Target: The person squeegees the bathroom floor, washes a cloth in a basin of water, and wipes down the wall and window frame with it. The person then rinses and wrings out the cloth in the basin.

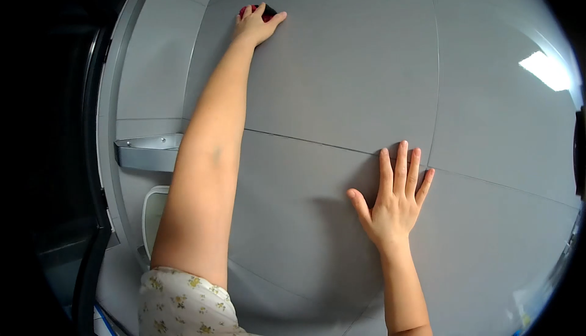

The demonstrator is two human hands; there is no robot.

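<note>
grey tiled wall (pixel 342 67), metal corner shelf (pixel 149 151)

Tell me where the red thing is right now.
In the head view, the red thing is high on the tiled wall, upper left, under the left hand.

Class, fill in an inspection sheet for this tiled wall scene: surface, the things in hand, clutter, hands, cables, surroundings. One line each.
Surface: grey tiled wall, glossy, with a light reflection at upper right.
Things in hand: red and black object pressed to the wall under the left hand; what it is cannot be told.
Clutter: nothing seen on the wall.
Hands: left hand stretched high over the object; right hand flat on the wall, fingers spread, holding nothing.
Cables: nothing seen.
Surroundings: metal corner shelf at left, white fixture below it, dark frame beyond.
</note>
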